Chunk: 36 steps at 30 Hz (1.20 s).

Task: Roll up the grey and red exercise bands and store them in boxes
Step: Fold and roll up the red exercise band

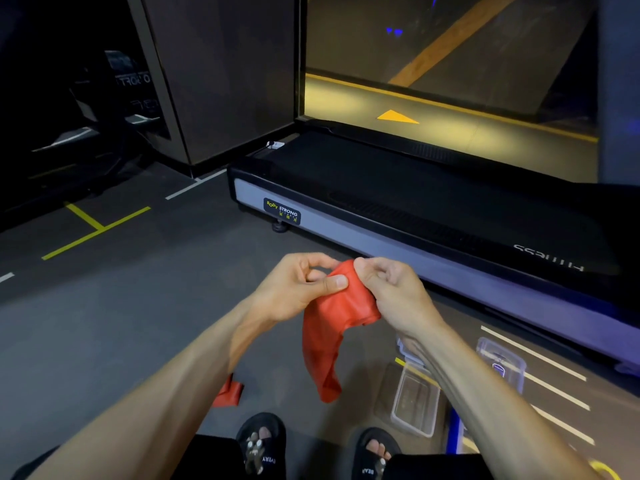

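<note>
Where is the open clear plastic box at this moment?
In the head view, the clear plastic box lies on the floor at lower right, under the right forearm, right of the hanging red band and near the treadmill.

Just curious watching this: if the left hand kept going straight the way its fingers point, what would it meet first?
The left hand points rightward, so it would meet the red band it already pinches, then the right hand just beyond; depth is hard to judge.

Left hand and right hand pinch the top of a soft red stretchy band. It hangs down. A clear plastic box sits near, right, on the dark floor.
</note>
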Each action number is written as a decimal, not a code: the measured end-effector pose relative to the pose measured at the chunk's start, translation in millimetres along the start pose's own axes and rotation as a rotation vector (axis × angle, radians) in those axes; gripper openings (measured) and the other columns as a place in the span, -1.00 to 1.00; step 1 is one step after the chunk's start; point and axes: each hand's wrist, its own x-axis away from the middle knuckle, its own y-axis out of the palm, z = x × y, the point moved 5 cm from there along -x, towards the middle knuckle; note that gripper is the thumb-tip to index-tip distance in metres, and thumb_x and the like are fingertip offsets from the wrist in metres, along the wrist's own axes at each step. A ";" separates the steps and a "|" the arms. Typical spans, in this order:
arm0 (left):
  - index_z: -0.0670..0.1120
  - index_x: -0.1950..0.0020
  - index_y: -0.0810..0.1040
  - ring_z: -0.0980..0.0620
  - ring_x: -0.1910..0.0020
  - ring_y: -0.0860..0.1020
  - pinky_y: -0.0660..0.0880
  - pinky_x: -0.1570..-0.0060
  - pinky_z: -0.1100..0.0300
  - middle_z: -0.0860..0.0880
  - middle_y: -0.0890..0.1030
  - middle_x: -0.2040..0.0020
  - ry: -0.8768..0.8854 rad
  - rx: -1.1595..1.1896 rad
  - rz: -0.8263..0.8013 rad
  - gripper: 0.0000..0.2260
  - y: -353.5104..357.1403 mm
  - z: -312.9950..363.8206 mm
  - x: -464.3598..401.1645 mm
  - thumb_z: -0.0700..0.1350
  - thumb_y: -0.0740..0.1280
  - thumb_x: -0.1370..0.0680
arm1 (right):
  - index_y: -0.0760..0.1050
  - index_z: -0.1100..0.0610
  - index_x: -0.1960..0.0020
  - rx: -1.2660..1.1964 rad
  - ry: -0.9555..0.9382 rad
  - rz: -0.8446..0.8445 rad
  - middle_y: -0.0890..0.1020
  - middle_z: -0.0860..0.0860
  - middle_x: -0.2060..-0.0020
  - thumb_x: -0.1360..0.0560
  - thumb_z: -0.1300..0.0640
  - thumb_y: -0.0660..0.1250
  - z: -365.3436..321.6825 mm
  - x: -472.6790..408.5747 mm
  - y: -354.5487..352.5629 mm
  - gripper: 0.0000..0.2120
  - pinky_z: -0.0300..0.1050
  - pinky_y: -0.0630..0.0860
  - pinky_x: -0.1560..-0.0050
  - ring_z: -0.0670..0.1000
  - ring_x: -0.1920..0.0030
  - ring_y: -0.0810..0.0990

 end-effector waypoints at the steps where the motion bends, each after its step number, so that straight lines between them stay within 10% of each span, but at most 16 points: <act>1: -0.18 -0.11 0.63 0.12 0.36 0.62 0.56 0.23 0.26 -0.05 0.69 0.31 0.000 -0.003 0.006 -0.79 1.0 0.4 0.4 -0.13 0.46 -0.51 | 0.57 0.28 -0.17 -0.006 0.015 -0.003 0.73 0.24 0.09 -0.63 0.02 0.33 -0.2 -0.1 0.0 -0.68 -0.03 0.61 0.27 0.13 0.20 0.70; 7: -0.19 0.01 0.58 0.20 0.44 0.53 0.43 0.37 0.34 0.04 0.63 0.40 0.008 -0.006 0.010 -0.96 -0.3 -1.4 0.5 -0.24 0.40 -0.58 | 0.55 0.24 -0.22 0.025 0.073 -0.175 0.74 0.15 -0.01 -0.49 0.17 0.52 -0.5 2.6 3.6 -0.65 0.05 0.65 -0.07 0.21 -0.05 0.72; 21: -0.26 -0.38 0.47 0.12 0.25 0.61 0.57 0.08 0.23 -0.02 0.66 0.28 0.014 0.059 -0.100 -0.63 1.5 0.2 -0.3 -0.19 0.37 -0.60 | 0.55 0.34 -0.19 -0.108 0.076 -0.152 0.74 0.23 0.05 -0.59 0.16 0.39 -7.6 -1.2 -10.1 -0.72 -0.16 0.59 0.12 0.08 0.11 0.69; 30: -0.17 -0.40 0.51 -0.16 0.04 0.61 0.56 -0.11 -0.09 -0.46 0.63 0.01 0.133 -0.022 -0.045 -0.65 2.2 2.0 -0.8 -0.16 0.36 -0.62 | 0.66 0.18 -0.09 0.054 0.071 -0.164 0.69 0.14 0.11 -0.65 0.03 0.30 -3.0 -2.4 -7.2 -0.75 -0.01 0.44 0.02 0.07 0.10 0.56; 36: -0.17 -0.21 0.61 0.10 0.24 0.57 0.50 0.16 0.23 0.00 0.66 0.24 0.195 -0.107 0.077 -0.80 3.5 -2.1 -2.2 -0.13 0.37 -0.62 | 0.68 0.13 -0.10 0.150 0.012 -0.192 0.71 0.17 0.13 -0.67 -0.06 0.27 -7.0 0.1 -1.6 -0.69 -0.01 0.50 0.07 0.07 0.16 0.59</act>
